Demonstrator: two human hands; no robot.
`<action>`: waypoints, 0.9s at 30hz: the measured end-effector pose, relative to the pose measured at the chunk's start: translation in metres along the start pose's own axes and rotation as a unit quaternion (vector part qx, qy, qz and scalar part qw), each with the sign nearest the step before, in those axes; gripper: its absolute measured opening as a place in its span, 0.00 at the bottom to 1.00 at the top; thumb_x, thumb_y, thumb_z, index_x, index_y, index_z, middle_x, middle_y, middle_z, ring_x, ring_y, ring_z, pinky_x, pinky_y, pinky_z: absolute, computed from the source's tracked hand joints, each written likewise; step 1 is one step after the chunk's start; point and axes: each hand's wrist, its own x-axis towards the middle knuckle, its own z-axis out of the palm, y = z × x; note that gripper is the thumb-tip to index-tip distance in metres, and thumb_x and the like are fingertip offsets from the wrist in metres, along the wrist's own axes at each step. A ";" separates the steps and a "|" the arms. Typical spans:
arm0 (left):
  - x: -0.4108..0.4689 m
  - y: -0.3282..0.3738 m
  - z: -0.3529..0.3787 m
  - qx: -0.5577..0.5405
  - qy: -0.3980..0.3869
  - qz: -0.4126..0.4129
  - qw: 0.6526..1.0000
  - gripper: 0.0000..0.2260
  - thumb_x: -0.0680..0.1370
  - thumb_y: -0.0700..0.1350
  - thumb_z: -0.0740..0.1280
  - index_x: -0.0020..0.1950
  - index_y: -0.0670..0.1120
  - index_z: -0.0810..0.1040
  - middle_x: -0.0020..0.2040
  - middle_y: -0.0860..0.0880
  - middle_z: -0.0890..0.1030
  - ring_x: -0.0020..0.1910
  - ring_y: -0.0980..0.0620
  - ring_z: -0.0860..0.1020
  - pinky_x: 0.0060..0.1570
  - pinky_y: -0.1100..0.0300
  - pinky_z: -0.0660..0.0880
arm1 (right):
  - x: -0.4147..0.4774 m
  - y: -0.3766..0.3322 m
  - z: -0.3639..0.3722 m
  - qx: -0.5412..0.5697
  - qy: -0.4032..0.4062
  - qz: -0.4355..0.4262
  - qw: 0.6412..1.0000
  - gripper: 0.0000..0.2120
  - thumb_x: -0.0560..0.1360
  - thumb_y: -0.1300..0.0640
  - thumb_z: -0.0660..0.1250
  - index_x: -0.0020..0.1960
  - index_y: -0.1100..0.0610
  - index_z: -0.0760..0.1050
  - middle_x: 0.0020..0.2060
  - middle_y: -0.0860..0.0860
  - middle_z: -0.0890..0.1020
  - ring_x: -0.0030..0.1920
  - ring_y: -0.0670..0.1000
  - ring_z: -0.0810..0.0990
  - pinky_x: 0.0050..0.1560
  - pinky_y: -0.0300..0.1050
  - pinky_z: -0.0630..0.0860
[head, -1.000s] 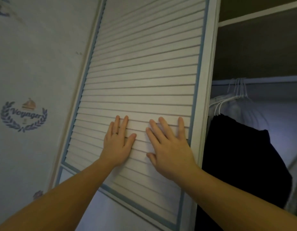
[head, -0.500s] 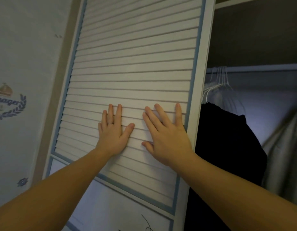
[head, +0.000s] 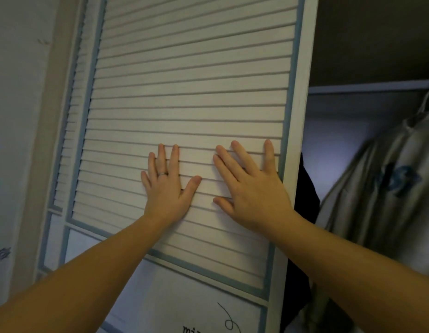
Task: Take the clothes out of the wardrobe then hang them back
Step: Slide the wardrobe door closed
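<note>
A pale, glossy fabric garment with a blue flower print is seen hanging in the open right part of the wardrobe, below a pale horizontal rail; a black garment is partly hidden just left of it, behind the edge of a white slatted wardrobe door with blue trim; the left hand is laid flat on the slats, fingers straight and spread, nothing gripped, a silver ring worn on one finger; the right hand is pressed flat beside it, likewise empty, its outermost finger close to the door's right trim; a second slatted door is glimpsed behind at left; pale wallpaper with small blue motifs is seen beyond.
</note>
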 end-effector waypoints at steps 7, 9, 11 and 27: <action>-0.026 0.061 0.015 0.006 0.023 0.018 1.000 0.37 0.75 0.73 0.45 0.80 0.58 0.41 0.82 0.50 0.41 0.80 0.44 0.40 0.75 0.35 0.44 | -0.050 0.048 -0.011 -0.015 -0.017 0.009 1.000 0.39 0.78 0.33 0.51 0.80 0.55 0.51 0.79 0.51 0.53 0.79 0.57 0.48 0.69 0.75 0.46; -0.034 0.080 0.019 0.004 0.021 0.025 0.999 0.37 0.76 0.72 0.47 0.80 0.58 0.42 0.82 0.50 0.41 0.80 0.43 0.39 0.74 0.34 0.43 | -0.065 0.063 -0.015 -0.022 -0.020 0.011 0.999 0.38 0.78 0.33 0.50 0.80 0.55 0.51 0.79 0.51 0.52 0.79 0.56 0.48 0.69 0.75 0.46; -0.041 0.099 0.023 0.001 0.017 0.029 0.999 0.37 0.76 0.71 0.48 0.81 0.57 0.43 0.82 0.49 0.41 0.80 0.43 0.39 0.74 0.34 0.43 | -0.080 0.077 -0.019 -0.028 -0.023 0.014 0.999 0.38 0.78 0.33 0.50 0.80 0.55 0.50 0.79 0.51 0.52 0.79 0.56 0.48 0.69 0.75 0.46; -0.098 0.231 0.046 0.013 -0.001 0.099 0.995 0.37 0.76 0.71 0.49 0.81 0.56 0.45 0.82 0.50 0.41 0.80 0.41 0.40 0.73 0.32 0.44 | -0.190 0.183 -0.046 -0.075 -0.020 0.039 0.996 0.36 0.79 0.34 0.52 0.80 0.53 0.53 0.79 0.49 0.54 0.79 0.56 0.51 0.68 0.75 0.50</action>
